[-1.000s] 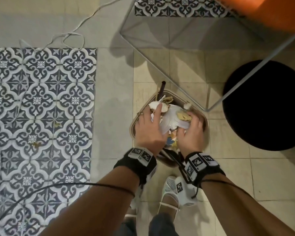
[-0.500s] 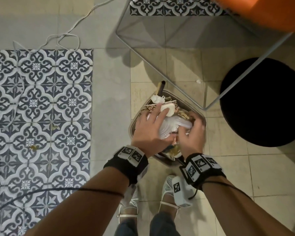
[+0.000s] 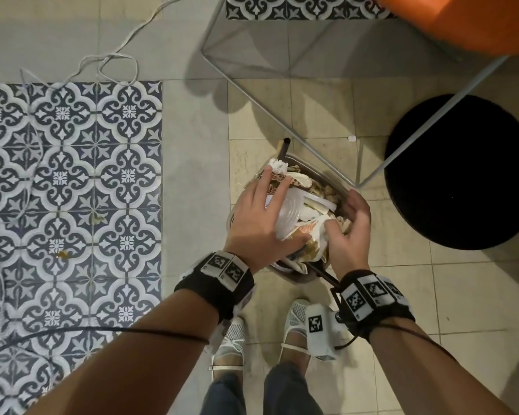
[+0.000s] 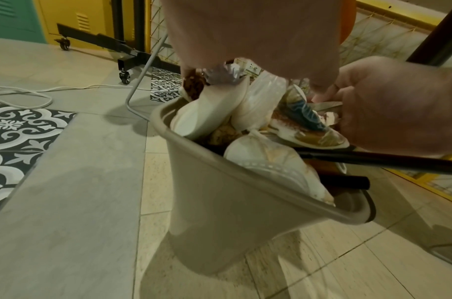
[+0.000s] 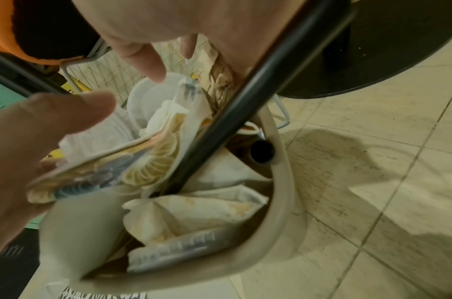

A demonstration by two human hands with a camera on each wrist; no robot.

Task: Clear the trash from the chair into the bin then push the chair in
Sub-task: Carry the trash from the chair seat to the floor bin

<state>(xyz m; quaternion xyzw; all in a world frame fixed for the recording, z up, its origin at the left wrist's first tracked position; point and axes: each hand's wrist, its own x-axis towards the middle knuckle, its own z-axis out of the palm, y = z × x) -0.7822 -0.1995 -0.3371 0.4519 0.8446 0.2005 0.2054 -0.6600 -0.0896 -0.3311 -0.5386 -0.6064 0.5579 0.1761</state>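
A beige bin stands on the floor by my feet, packed with trash. My left hand lies on top with fingers spread and straight, pressing a clear plastic lid. My right hand hovers at the bin's right side, fingers relaxed and thumb touching a printed paper plate. In the right wrist view that plate lies under my open thumb. In the left wrist view, crumpled white wrappers stick out above the bin wall. The orange chair seat is at top right.
The chair's wire leg frame runs just behind the bin. A black round base sits to the right. A black tube pokes from the bin. A white cable loops on the patterned tiles. A small white scrap lies on the floor.
The white plastic bundle held in both hands has gone down into the bin. My left hand has flattened on top of it, and my right hand has let go and shifted right.
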